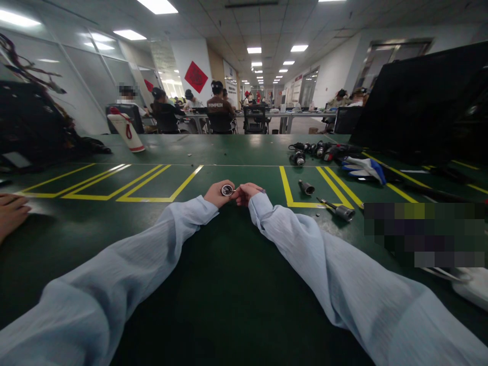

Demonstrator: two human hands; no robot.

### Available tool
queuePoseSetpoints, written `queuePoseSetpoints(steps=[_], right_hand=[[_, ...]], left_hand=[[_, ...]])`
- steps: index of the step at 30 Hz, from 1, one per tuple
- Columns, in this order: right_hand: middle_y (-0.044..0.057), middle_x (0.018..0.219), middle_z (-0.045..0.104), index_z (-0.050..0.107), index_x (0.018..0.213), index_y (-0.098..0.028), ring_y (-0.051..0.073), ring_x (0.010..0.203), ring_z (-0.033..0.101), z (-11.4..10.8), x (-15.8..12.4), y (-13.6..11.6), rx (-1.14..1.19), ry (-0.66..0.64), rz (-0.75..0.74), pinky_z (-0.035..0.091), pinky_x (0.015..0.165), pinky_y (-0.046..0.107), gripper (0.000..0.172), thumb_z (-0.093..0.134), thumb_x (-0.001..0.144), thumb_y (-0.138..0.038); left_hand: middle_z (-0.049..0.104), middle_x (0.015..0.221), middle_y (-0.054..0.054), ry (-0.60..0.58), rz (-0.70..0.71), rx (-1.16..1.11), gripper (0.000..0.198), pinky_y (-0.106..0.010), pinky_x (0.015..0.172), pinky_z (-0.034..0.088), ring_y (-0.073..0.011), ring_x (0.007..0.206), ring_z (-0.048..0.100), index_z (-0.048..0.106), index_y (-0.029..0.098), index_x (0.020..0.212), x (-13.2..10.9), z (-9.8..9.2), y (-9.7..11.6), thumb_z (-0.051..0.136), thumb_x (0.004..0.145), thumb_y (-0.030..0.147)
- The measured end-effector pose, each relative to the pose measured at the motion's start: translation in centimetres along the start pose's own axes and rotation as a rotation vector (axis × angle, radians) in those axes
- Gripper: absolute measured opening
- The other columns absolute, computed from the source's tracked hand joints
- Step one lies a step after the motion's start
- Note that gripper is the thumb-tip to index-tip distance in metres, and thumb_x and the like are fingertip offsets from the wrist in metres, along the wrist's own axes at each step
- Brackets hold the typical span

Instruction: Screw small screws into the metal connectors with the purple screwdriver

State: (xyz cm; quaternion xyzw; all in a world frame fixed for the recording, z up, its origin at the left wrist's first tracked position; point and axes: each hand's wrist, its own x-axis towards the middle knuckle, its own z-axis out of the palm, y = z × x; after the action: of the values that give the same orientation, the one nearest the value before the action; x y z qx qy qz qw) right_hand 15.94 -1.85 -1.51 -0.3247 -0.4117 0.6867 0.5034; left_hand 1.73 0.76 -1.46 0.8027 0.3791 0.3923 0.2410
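My left hand (pixel 218 193) is closed around a small round metal part (pixel 227 190), its ring-shaped open end turned towards me. Close beside it, my right hand (pixel 247 193) pinches with its fingertips at the side of that part. A thin piece seems to run between the two hands, too small to name. To the right lie a short dark metal socket-like part (pixel 306 187) and a larger metal cup with a thin shaft (pixel 338 210). Near them sits a tiny nut-like piece (pixel 317 214).
Yellow tape (pixel 145 199) marks boxes on the green table (pixel 244 150). A white cup (pixel 127 133) stands back left. Black tool parts (pixel 299 158) and a blue-white glove (pixel 365 169) lie right. Another person's hand (pixel 12 213) rests at left. Dark monitors flank the table.
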Motion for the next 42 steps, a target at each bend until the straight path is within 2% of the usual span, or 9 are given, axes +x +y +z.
queuePoseSetpoints(steps=[8, 16, 27, 36, 40, 42], right_hand=[[-0.001, 0.049, 0.06, 0.053, 0.061, -0.013, 0.006, 0.038, 0.049, -0.1, 0.0, 0.6, -0.016, -0.025, -0.077, 0.041, 0.041, 0.018, 0.021, 0.044, 0.08, -0.013], [-0.004, 0.04, 0.056, 0.051, 0.053, -0.017, 0.006, 0.033, 0.046, -0.1, -0.5, 0.2, -0.064, 0.085, -0.168, 0.039, 0.038, 0.019, 0.025, 0.045, 0.077, -0.012], [-0.003, 0.039, 0.055, 0.052, 0.049, -0.017, 0.007, 0.032, 0.046, 0.2, -0.7, -0.1, -0.09, 0.04, -0.125, 0.038, 0.038, 0.019, 0.029, 0.044, 0.076, -0.013], [-0.004, 0.041, 0.052, 0.051, 0.052, -0.018, 0.007, 0.036, 0.044, 0.3, -1.1, 0.3, -0.177, 0.156, -0.289, 0.035, 0.04, 0.019, 0.02, 0.047, 0.072, -0.02], [-0.004, 0.047, 0.053, 0.053, 0.052, -0.018, 0.007, 0.043, 0.043, 0.7, -1.1, 0.9, -0.319, 0.206, -0.437, 0.034, 0.044, 0.019, 0.016, 0.051, 0.067, -0.022], [-0.004, 0.047, 0.053, 0.054, 0.051, -0.018, 0.007, 0.044, 0.044, 0.7, -1.1, 0.9, -0.337, 0.234, -0.423, 0.034, 0.045, 0.02, 0.015, 0.051, 0.066, -0.021]], left_hand=[[0.05, 0.059, 0.002, -0.008, 0.013, 0.027, 0.021, -0.021, 0.053, 0.039, -0.0099, 0.056, 0.045, 0.05, 0.014, 0.068, -0.1, -0.1, 0.4, 0.059, 0.057, 0.029], [0.052, 0.061, 0.001, 0.023, 0.049, 0.136, 0.021, -0.022, 0.055, 0.04, -0.0112, 0.058, 0.047, 0.051, 0.014, 0.068, -0.2, 0.1, 0.5, 0.059, 0.057, 0.03], [0.052, 0.061, 0.002, -0.004, 0.071, 0.224, 0.014, -0.021, 0.054, 0.039, -0.0107, 0.058, 0.047, 0.052, 0.014, 0.068, -0.2, 0.2, 0.4, 0.055, 0.057, 0.023], [0.053, 0.061, 0.001, -0.001, 0.07, 0.234, 0.021, -0.021, 0.054, 0.039, -0.011, 0.058, 0.048, 0.052, 0.014, 0.069, -0.3, 0.3, 0.7, 0.057, 0.061, 0.033], [0.052, 0.06, 0.001, -0.003, 0.096, 0.271, 0.021, -0.021, 0.055, 0.038, -0.0113, 0.058, 0.047, 0.052, 0.014, 0.067, -0.2, 0.3, 0.6, 0.055, 0.062, 0.035], [0.052, 0.061, 0.001, -0.01, 0.105, 0.287, 0.022, -0.022, 0.055, 0.038, -0.0115, 0.058, 0.047, 0.053, 0.014, 0.067, -0.1, 0.3, 0.4, 0.055, 0.062, 0.035]])
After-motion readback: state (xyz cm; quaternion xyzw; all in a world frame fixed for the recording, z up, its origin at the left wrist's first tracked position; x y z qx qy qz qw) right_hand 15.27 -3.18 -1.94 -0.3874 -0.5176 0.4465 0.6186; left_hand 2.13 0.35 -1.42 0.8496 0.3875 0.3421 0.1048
